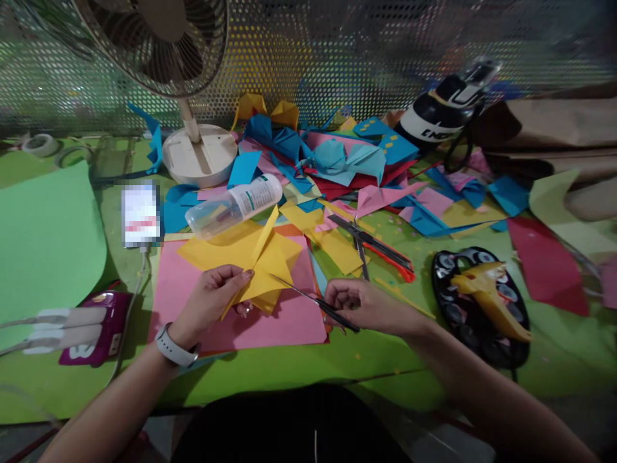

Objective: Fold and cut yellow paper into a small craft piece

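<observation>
My left hand (216, 292), wearing a white wristband, pinches a folded piece of yellow paper (267, 270) between thumb and fingers. The paper has pointed flaps, one standing up. In my right hand (354, 302) is a slim pointed tool (332, 312) with a black handle and a thin metal tip; its exact kind is unclear. The tip lies at the folded paper's right part, but whether it touches is hard to tell. Below both hands lies a stack of paper with a pink sheet (193, 321) on top. Another yellow sheet (207, 247) sits behind the folded piece.
A clear bottle (236, 204) lies behind the hands. A red-and-black box cutter (380, 251) and a black tray with a yellow glue gun (491, 299) are on the right. Coloured scraps, a fan (200, 154) and a black flask (434, 116) stand farther back. A phone (141, 213) is charging left.
</observation>
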### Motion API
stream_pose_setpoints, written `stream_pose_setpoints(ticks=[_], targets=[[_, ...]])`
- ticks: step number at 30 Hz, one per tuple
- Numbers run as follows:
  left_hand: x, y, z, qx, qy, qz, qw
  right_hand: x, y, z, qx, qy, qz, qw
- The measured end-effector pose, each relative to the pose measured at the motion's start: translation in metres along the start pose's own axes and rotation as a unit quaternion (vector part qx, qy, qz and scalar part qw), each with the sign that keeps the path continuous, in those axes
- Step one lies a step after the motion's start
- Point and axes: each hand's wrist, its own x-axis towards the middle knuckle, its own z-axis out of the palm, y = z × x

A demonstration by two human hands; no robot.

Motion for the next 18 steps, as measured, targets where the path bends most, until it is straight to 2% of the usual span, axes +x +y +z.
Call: stream_pose_setpoints(ticks=[18], targets=[[-0.0002, -0.0013, 0.0001, 0.006, -0.002, 0.005, 1.0, -0.0007, -0.0006, 0.0027, 0.021, 0.007, 0.011, 1.0]])
